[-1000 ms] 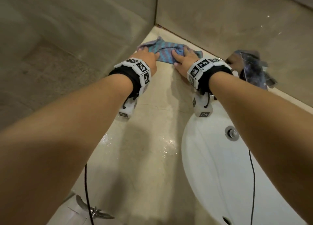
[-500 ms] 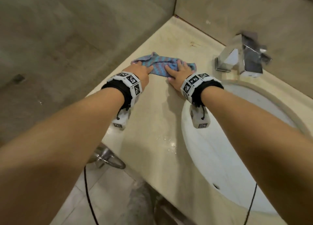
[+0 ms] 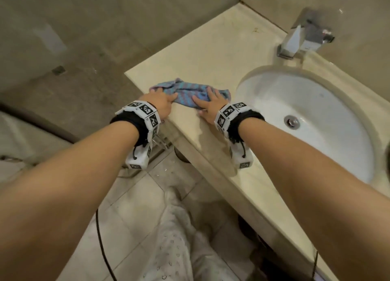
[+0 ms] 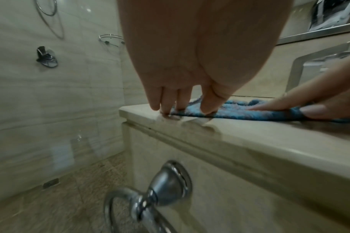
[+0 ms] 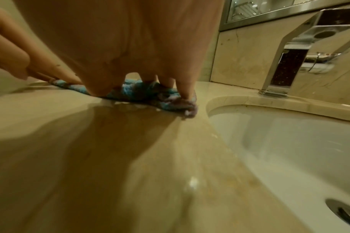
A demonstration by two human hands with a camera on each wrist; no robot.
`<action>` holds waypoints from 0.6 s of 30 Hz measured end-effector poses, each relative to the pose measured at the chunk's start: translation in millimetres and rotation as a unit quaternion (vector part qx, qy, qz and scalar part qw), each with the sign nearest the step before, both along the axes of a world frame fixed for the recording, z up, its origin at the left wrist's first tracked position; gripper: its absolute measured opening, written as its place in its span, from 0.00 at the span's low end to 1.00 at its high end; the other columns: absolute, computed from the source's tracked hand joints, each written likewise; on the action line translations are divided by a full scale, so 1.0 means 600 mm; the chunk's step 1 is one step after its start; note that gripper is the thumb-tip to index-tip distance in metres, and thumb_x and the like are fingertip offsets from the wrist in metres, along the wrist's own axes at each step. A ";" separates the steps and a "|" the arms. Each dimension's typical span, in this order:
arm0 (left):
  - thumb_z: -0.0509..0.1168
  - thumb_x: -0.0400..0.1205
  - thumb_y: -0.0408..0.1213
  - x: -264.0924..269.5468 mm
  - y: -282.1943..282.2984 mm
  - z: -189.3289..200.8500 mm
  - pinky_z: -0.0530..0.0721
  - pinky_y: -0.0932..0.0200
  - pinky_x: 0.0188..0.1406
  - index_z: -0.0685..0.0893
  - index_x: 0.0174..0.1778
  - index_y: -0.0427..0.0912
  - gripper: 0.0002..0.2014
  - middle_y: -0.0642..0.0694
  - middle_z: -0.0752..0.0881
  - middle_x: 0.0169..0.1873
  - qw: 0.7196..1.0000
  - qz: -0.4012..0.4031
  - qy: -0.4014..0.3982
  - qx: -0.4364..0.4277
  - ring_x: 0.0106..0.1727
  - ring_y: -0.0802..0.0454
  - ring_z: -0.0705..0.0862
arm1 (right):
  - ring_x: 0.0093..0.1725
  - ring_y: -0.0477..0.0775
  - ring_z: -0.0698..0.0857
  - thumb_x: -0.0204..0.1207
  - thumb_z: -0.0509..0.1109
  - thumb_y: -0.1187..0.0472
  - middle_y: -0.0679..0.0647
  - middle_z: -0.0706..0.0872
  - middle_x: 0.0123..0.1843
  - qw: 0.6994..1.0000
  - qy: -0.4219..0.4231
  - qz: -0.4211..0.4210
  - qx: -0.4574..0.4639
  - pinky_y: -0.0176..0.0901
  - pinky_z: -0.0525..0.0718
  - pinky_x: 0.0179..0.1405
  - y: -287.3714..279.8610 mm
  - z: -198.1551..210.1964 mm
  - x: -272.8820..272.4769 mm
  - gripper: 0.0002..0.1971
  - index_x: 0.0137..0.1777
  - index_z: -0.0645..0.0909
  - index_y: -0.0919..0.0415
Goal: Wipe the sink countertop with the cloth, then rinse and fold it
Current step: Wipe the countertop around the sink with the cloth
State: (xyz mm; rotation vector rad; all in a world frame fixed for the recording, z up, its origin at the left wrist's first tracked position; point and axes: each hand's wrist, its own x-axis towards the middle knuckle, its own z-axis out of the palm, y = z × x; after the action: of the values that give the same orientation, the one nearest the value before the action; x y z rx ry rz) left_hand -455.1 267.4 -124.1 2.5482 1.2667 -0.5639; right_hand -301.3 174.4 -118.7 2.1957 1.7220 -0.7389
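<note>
A blue and purple striped cloth (image 3: 187, 91) lies bunched on the beige countertop (image 3: 211, 48), near its front left corner. My left hand (image 3: 162, 103) presses the cloth's left end with fingers pointing down; in the left wrist view the thumb sits on the cloth (image 4: 240, 112) and the fingertips (image 4: 166, 110) touch the stone beside it. My right hand (image 3: 211, 105) presses flat on the cloth's right end, close to the rim of the sink (image 3: 242, 86). In the right wrist view the cloth (image 5: 170, 102) bulges out from under the right hand's fingers (image 5: 187, 93).
The white sink basin (image 3: 316, 111) with its drain (image 3: 292, 121) lies right of the hands. A chrome faucet (image 3: 304, 37) stands at the back wall. A chrome towel ring (image 4: 150, 197) hangs below the counter front. The counter ends just left of the left hand.
Both hands have dragged the cloth from the back corner of the counter toward the front edge. The head view has tilted down, so floor and legs show.
</note>
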 end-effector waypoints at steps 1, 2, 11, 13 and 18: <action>0.47 0.87 0.41 -0.004 -0.015 0.001 0.69 0.42 0.72 0.61 0.80 0.56 0.23 0.34 0.59 0.80 1.000 -0.005 0.002 -0.001 0.80 0.33 0.61 | 0.85 0.63 0.39 0.85 0.50 0.47 0.60 0.38 0.86 1.000 -0.002 -0.002 0.000 0.65 0.46 0.83 -0.015 -0.001 -0.007 0.28 0.83 0.47 0.42; 0.47 0.87 0.40 -0.008 -0.029 0.003 0.70 0.42 0.72 0.62 0.80 0.54 0.23 0.33 0.60 0.79 1.000 -0.011 0.002 0.000 0.79 0.33 0.62 | 0.85 0.63 0.39 0.85 0.50 0.47 0.60 0.38 0.86 1.000 -0.001 -0.005 0.000 0.64 0.46 0.83 -0.031 -0.002 -0.014 0.28 0.83 0.47 0.42; 0.45 0.87 0.40 0.001 -0.133 0.018 0.68 0.41 0.74 0.63 0.79 0.50 0.22 0.31 0.59 0.79 0.993 -0.113 0.024 -0.014 0.80 0.33 0.60 | 0.85 0.64 0.40 0.85 0.52 0.50 0.60 0.39 0.86 0.997 0.007 -0.078 -0.004 0.60 0.45 0.84 -0.169 -0.002 -0.033 0.28 0.84 0.48 0.46; 0.45 0.88 0.40 0.007 -0.162 0.024 0.67 0.43 0.75 0.62 0.79 0.50 0.22 0.31 0.57 0.80 0.989 -0.144 0.033 -0.024 0.80 0.33 0.60 | 0.85 0.63 0.40 0.86 0.51 0.50 0.60 0.39 0.86 0.995 0.016 -0.095 -0.006 0.60 0.45 0.84 -0.209 0.002 -0.035 0.28 0.84 0.48 0.47; 0.45 0.88 0.41 0.052 -0.251 0.023 0.68 0.45 0.74 0.64 0.79 0.51 0.22 0.29 0.59 0.79 0.967 -0.250 0.037 -0.025 0.78 0.34 0.63 | 0.86 0.62 0.43 0.86 0.51 0.52 0.60 0.42 0.86 0.989 0.012 -0.146 0.012 0.61 0.46 0.84 -0.350 0.006 -0.023 0.26 0.83 0.52 0.49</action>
State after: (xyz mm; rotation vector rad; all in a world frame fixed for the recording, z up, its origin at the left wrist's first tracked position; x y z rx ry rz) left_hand -424.1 116.6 -110.2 2.8285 0.6024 -0.7796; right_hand -315.2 -35.7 -115.1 2.4976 1.4413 -0.8153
